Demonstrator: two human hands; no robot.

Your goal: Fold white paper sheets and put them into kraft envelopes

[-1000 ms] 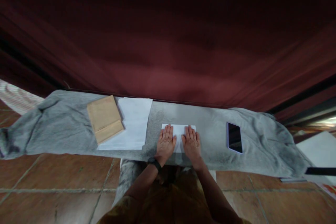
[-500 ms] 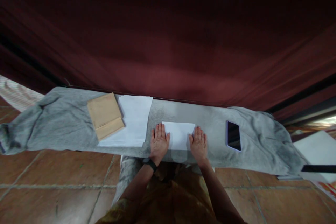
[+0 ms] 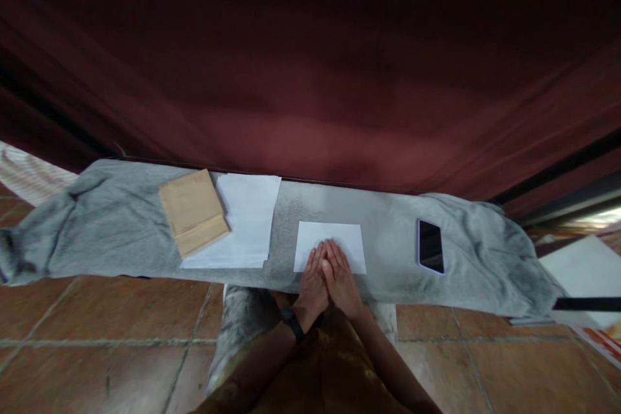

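1. a plain white, rectangular sheet of paper (image 3: 330,231) lies flat on a grey, plush-looking cloth (image 3: 388,213), in front of the person and close to the cloth's near edge.
2. the white sheet looks smooth and evenly bright, with straight edges and crisp corners; it is wider than it is deep in this view. both far corners and both near corners show, while the middle of its near edge is hidden under the hands. whether it is one layer or folded over, i cannot tell.
3. the left hand (image 3: 313,286), with a black band-like watch (image 3: 292,323) on its wrist, lies palm down on the sheet, its fingers straight and close together, angled inward.
4. the right hand (image 3: 342,282) lies palm down too, fingers straight and held narrow, pointing inward; its thumb side overlaps the left hand. the two sets of fingertips meet near the middle of the paper, and neither hand grips anything.
5. to the left of the sheet, well apart from the hands, is a pile of larger white paper sheets (image 3: 251,220) with slightly uneven edges. a flat tan, cardboard-like piece (image 3: 191,204) with a crease across it partly covers them.
6. to the right, a dark-screened phone with a lilac edge (image 3: 431,246) rests on the cloth.
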